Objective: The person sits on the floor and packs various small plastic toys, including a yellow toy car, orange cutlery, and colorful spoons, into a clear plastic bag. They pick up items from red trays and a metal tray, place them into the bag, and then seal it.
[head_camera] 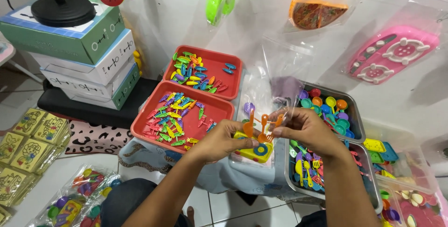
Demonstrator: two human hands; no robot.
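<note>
Holding orange utensils [262, 126] | L hand [219, 140], R hand [305, 129] | clear bag [275, 77] behind

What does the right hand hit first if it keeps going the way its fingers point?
The right hand points left toward the left hand. First in line are the orange toy utensils pinched between them, then the left fingers; depth is unclear.

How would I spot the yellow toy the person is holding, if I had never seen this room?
Find the two red trays of small coloured pieces in the middle. Just right of the nearer one, the left hand holds a yellow toy inside a clear bag. It alone has a blue ring on top, with orange utensils held just above it.
</note>
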